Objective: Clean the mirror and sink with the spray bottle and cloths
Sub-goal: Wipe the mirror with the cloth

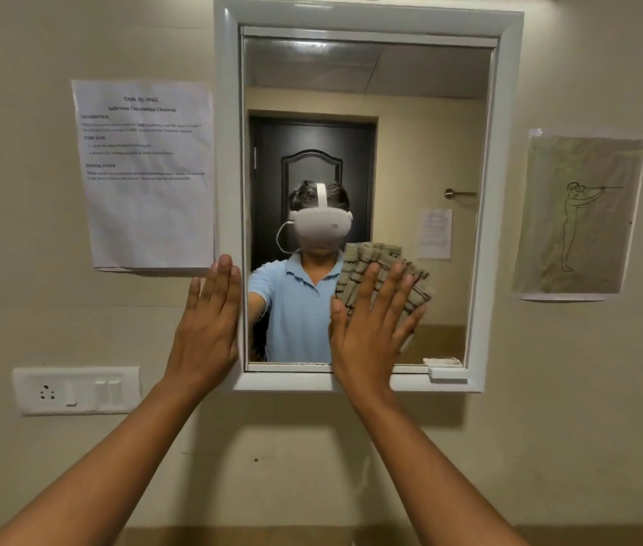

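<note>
A white-framed mirror hangs on the beige wall straight ahead. My right hand lies flat with straight, spread fingers on a beige checked cloth, pressing it against the lower middle of the glass. My left hand is flat too, fingers together, resting on the mirror's left frame near its bottom corner. The spray bottle and the sink are out of view. A person wearing a white headset shows in the reflection.
A printed task sheet is taped to the wall left of the mirror, and a drawing in a plastic sleeve hangs on the right. A white socket and switch plate sits low on the left.
</note>
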Demonstrator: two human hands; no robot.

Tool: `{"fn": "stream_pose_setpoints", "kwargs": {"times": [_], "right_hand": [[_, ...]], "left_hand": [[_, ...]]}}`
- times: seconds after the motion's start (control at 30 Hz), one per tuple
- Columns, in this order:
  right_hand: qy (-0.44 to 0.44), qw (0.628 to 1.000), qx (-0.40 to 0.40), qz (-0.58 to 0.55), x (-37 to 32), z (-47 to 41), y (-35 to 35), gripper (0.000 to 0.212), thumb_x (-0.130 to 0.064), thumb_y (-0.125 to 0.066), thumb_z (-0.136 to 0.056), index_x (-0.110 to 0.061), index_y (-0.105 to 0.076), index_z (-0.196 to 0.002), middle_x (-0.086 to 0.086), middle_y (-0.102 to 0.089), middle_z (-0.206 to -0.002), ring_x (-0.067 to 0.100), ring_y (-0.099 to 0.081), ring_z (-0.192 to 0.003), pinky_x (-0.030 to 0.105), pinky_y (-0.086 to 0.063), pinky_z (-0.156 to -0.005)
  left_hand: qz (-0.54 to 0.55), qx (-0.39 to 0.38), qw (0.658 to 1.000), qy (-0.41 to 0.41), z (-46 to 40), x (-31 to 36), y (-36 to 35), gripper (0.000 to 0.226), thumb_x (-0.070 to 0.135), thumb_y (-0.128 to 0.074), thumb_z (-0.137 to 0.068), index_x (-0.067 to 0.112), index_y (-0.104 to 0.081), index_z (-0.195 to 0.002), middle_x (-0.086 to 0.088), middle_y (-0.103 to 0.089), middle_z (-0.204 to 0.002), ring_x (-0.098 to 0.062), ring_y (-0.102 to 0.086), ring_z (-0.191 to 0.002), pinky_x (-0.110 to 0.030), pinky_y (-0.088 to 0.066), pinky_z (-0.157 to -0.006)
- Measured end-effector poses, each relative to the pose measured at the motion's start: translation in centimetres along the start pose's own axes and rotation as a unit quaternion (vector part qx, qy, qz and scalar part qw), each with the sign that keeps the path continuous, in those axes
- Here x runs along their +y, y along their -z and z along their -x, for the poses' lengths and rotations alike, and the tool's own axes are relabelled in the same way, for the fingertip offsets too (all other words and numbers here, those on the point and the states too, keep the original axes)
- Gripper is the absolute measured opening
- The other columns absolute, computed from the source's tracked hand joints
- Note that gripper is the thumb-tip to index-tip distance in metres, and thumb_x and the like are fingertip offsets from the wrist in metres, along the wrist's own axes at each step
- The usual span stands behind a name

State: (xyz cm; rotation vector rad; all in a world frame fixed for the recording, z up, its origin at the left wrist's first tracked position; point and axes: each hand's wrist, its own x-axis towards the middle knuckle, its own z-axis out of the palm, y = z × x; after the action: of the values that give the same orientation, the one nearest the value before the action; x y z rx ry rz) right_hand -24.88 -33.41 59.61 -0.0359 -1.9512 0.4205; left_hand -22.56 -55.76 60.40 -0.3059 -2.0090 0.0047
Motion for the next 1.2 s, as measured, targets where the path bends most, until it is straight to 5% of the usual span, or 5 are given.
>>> {"fn": "stream_pose_setpoints", "kwargs": {"times": [0.23,0.43,0.7,1.03,1.2], "right_hand": [[0.072,0.997,-0.013,-0.024,-9.6,0.9,-1.1,0.072,-0.052,-0.022,-0.101,-0.016,0.004,-0.157,0.016,0.008,-0.164,0.034,0.008,-0.151,0.061,0.002,-0.118],[0.110,0.993,-0.032,-0.011,-11.0,4.7,-3.0,0.074,-0.050,-0.029,-0.101,-0.016,0.008,-0.156,0.014,0.013,-0.163,0.032,0.009,-0.151,0.061,0.004,-0.118],[0.225,0.972,-0.061,0.028,-6.3,6.1,-2.6,0.070,-0.051,-0.032,-0.102,-0.019,-0.003,-0.157,0.011,0.007,-0.164,0.028,0.005,-0.152,0.057,0.003,-0.119],[0.182,0.980,-0.062,0.043,3.2,2.2,0.1,0.069,-0.050,-0.025,-0.102,-0.024,0.009,-0.155,0.007,0.021,-0.162,0.027,0.014,-0.151,0.057,0.007,-0.119],[0.185,0.980,-0.054,0.059,6.6,-0.4,1.7,0.069,-0.052,-0.026,-0.101,-0.023,0.005,-0.155,0.011,0.010,-0.164,0.028,0.011,-0.151,0.059,0.002,-0.119]], "left_hand": [[0.029,-0.022,0.999,-0.024,1.0,-1.0,0.1,0.068,0.009,-0.027,-0.089,0.001,-0.003,-0.152,-0.017,0.002,-0.162,-0.028,0.000,-0.150,-0.052,-0.013,-0.120],[0.061,-0.017,0.998,-0.018,2.6,-1.4,-0.8,0.069,0.010,-0.038,-0.094,0.002,-0.003,-0.152,-0.014,0.005,-0.162,-0.026,0.000,-0.150,-0.053,-0.014,-0.119],[0.031,-0.021,0.999,-0.016,4.4,-0.7,-1.3,0.068,0.015,-0.028,-0.090,0.000,-0.002,-0.152,-0.018,0.005,-0.161,-0.031,0.000,-0.150,-0.052,-0.005,-0.120],[0.012,-0.007,1.000,-0.013,3.9,0.7,-1.6,0.074,0.010,-0.033,-0.086,0.003,-0.002,-0.153,-0.016,0.002,-0.162,-0.031,0.000,-0.150,-0.050,-0.001,-0.121],[0.012,-0.001,1.000,-0.010,3.9,0.9,-1.9,0.072,0.011,-0.029,-0.086,0.004,-0.002,-0.153,-0.015,0.001,-0.162,-0.031,-0.002,-0.150,-0.052,-0.004,-0.120]]}}
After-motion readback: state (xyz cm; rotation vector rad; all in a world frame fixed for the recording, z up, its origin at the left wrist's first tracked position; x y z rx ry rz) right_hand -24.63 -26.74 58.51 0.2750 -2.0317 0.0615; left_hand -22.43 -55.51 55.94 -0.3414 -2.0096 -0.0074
